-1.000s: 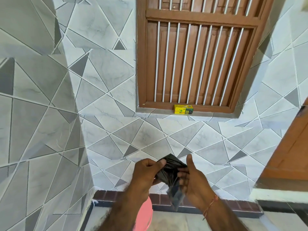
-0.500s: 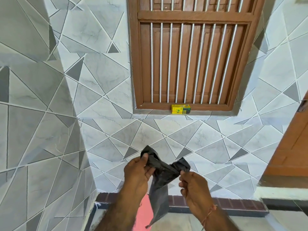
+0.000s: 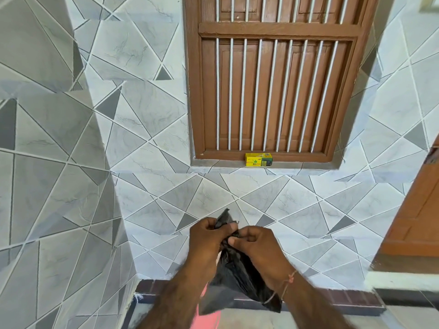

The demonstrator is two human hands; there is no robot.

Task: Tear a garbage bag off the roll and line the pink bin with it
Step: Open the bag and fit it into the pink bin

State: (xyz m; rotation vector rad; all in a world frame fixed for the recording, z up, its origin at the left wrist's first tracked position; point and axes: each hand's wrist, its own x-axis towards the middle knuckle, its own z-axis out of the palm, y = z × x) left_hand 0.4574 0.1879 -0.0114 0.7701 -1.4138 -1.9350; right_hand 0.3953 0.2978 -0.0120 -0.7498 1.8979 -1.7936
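Below the barred window, your left hand and right hand pinch the top of the black bag, each grip closed on it. Its long axis hangs downward, tip poking up past your fingers. Beneath it shows the pink bin. On the sill a yellow box reads "bin". Half a second ago your hands were apart; now they touch.

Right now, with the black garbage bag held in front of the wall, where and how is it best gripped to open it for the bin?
Grip the garbage bag at its bunched top edge, where the left hand and right hand already pinch it. The body hangs limp below, so the mouth is probably up there. Take one layer in each hand's fingers, from opposite sides, and pull apart above the pink bin.
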